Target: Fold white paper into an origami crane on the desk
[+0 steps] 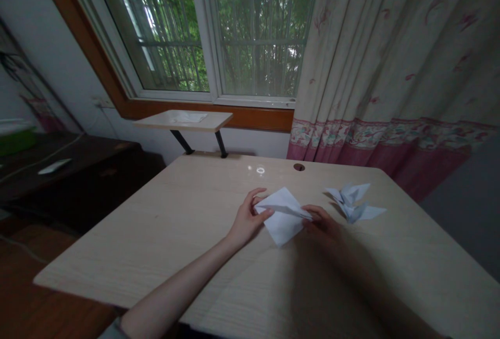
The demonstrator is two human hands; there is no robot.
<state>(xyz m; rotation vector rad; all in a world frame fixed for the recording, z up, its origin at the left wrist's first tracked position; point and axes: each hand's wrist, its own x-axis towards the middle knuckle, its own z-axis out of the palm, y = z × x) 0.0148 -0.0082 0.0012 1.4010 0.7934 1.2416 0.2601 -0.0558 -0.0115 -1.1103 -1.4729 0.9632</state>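
Observation:
A white sheet of paper (283,215), partly folded into a diamond shape, lies on the light wooden desk (175,240). My left hand (248,219) pinches its left corner between thumb and fingers. My right hand (321,223) holds the paper's right edge, fingers curled over the fold. A finished folded white paper figure (353,202) with pointed wings rests on the desk just right of my right hand.
A small raised shelf (183,120) stands at the desk's far edge under the window. A cable hole (299,167) sits near the back. A floral curtain (390,78) hangs at right. A dark side table (78,167) with a white object stands to the left.

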